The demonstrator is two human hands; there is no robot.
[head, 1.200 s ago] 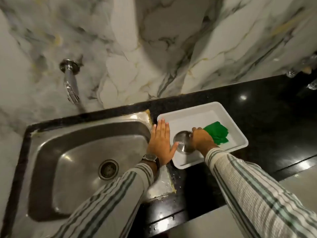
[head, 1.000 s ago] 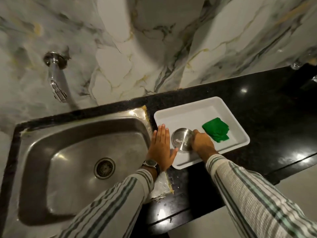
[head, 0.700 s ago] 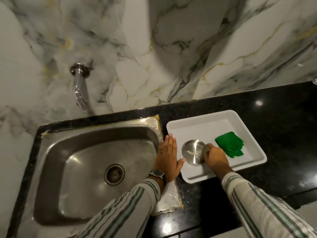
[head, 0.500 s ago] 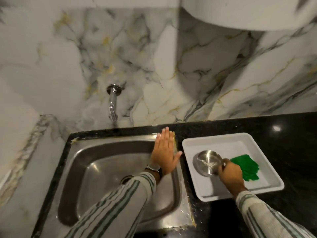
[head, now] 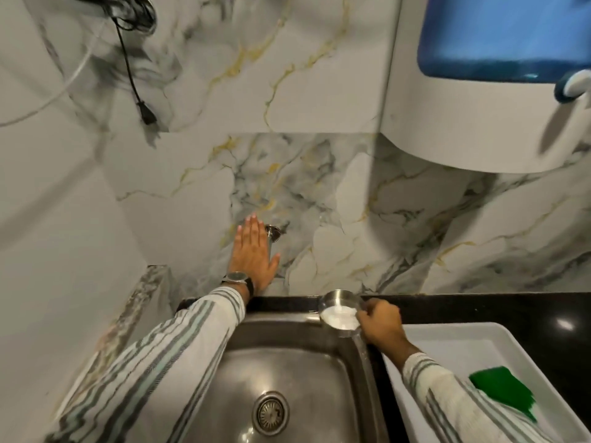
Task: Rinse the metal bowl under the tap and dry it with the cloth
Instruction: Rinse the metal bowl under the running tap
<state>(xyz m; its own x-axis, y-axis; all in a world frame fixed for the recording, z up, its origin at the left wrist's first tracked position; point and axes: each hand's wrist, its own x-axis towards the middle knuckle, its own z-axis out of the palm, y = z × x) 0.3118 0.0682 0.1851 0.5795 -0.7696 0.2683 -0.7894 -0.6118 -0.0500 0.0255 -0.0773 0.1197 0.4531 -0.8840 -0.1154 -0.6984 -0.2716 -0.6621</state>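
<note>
My right hand (head: 379, 324) grips the small metal bowl (head: 339, 310) by its right rim, above the back right corner of the steel sink (head: 287, 362). The bowl is tilted, something white shows inside it, and a thin stream runs from it down into the sink. My left hand (head: 252, 251) lies flat against the marble wall and covers most of the tap (head: 273, 233), which sticks out of the wall just right of my fingers. The green cloth (head: 502, 394) lies in the white tray (head: 479, 334) at the right, partly hidden by my right sleeve.
The tray stands on a black counter (head: 479, 306) right of the sink. The drain (head: 270, 414) is in the sink's middle. A white appliance with a blue tank (head: 499, 36) hangs on the wall at upper right. A black cable with a plug (head: 145, 113) dangles at upper left.
My right hand has lifted the bowl out of the tray and carried it left over the sink. My left hand has gone from the sink's rim up to the tap. The view has tilted upward.
</note>
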